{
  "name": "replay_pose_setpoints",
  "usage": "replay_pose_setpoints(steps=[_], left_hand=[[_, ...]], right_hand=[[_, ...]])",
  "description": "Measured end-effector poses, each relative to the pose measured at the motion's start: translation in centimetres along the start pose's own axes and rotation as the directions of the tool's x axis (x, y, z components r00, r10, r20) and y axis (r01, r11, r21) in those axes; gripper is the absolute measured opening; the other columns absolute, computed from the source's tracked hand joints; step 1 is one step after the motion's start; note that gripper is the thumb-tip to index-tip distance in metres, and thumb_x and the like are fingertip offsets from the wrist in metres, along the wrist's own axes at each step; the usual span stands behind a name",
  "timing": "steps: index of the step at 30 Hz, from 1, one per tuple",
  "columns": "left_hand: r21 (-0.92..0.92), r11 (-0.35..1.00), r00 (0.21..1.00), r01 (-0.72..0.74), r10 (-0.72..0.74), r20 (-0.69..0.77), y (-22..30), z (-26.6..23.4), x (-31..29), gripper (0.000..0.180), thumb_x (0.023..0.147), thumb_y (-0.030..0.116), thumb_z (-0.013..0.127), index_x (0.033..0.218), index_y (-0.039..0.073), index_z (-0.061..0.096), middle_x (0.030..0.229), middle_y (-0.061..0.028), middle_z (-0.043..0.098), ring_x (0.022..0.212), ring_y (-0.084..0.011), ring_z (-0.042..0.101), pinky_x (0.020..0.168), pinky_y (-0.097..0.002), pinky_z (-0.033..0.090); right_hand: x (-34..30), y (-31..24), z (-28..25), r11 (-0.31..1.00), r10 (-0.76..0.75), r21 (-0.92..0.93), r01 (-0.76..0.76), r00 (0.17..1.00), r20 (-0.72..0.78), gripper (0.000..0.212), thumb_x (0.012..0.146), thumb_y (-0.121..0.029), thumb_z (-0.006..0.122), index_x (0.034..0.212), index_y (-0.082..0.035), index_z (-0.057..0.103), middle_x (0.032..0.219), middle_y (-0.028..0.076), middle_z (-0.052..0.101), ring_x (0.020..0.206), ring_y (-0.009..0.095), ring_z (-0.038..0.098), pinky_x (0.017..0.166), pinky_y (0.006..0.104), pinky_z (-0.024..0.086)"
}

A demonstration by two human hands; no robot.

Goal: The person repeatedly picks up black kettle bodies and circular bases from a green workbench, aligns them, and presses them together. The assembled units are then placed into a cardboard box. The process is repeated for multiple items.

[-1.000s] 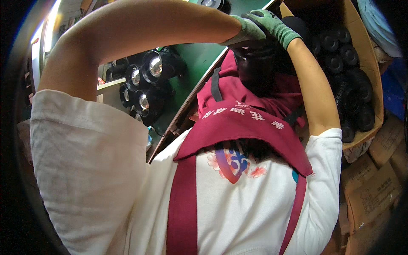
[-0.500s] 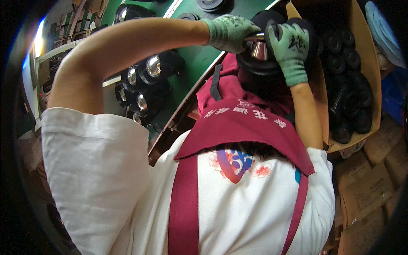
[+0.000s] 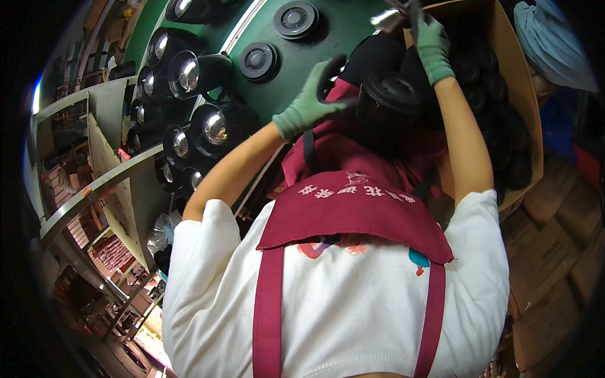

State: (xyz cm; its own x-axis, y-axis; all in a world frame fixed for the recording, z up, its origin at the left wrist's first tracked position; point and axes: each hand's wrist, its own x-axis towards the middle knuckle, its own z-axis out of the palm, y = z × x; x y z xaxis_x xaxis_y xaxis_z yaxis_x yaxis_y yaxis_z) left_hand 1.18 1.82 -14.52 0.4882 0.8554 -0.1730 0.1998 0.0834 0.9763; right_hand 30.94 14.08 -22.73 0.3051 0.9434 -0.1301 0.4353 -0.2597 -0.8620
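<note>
My left hand, in a green knitted glove with dark fingertips, is open, thumb and fingers apart. It is just left of a black round lidded part that rests over my lap. At the top edge, my right hand, gloved alike, is closed around a shiny metal piece. That piece is blurred and partly cut off, so its exact kind does not show. Two black ribbed discs, a nearer disc and a farther disc, lie flat on the green tabletop.
Several black cylindrical housings with shiny domed ends stand at the left of the table. A cardboard box full of black round parts is at my right, with brown cartons below. A pale metal frame stands at far left.
My left hand has let go and drawn back left and down, opening. My right hand has lifted the metal piece up and away from the black part.
</note>
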Motion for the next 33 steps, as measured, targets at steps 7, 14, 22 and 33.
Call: replay_pose_setpoints(steps=[7,14,22,33], left_hand=[[0.278,0.868,0.91,-0.411,0.372,0.185,-1.3,4.0,3.6,0.103,0.059,0.039,0.091,0.143,0.006,0.041,0.149,-0.0156,0.035,0.14,-0.032,0.033,0.116,-0.045,0.026],[0.257,0.805,0.821,-0.535,0.567,-0.065,0.3,6.8,2.9,0.077,0.061,0.038,0.089,0.118,0.005,0.051,0.123,-0.0179,0.048,0.117,-0.038,0.046,0.105,-0.0465,0.035],[-0.468,0.764,0.7,-0.445,-0.029,-0.714,6.1,-4.7,5.8,0.051,0.1,0.046,0.045,0.124,0.002,0.056,0.11,-0.0115,0.064,0.102,-0.021,0.061,0.088,-0.0343,0.051],[0.073,0.949,0.269,0.305,-0.012,-0.963,-8.3,-20.6,17.7,0.052,0.087,0.036,0.062,0.127,0.004,0.053,0.123,-0.014,0.054,0.121,-0.0294,0.05,0.102,-0.0457,0.037]], right_hand=[[5.1,0.1,9.5,0.721,-0.279,-0.621,0.308,0.949,0.146,0.064,0.088,-0.066,0.047,0.116,-0.011,0.063,0.122,0.022,0.062,0.117,0.038,0.057,0.099,0.0493,0.044],[2.8,-0.6,6.5,0.63,-0.549,-0.5,0.594,0.796,0.255,0.061,0.089,-0.041,0.063,0.135,-0.003,0.05,0.136,0.025,0.046,0.123,0.043,0.045,0.107,0.0556,0.032],[-7.4,-12.6,-5.9,0.796,-0.605,0.453,0.401,0.551,0.575,0.052,0.085,-0.007,0.069,0.131,-0.001,0.048,0.145,0.018,0.041,0.137,0.029,0.039,0.111,0.04,0.033],[13.0,-28.0,4.0,0.643,-0.262,0.766,0.02,0.945,0.196,0.025,0.09,-0.017,0.068,0.109,-0.001,0.063,0.102,0.009,0.065,0.086,0.02,0.064,0.079,0.0344,0.055]])
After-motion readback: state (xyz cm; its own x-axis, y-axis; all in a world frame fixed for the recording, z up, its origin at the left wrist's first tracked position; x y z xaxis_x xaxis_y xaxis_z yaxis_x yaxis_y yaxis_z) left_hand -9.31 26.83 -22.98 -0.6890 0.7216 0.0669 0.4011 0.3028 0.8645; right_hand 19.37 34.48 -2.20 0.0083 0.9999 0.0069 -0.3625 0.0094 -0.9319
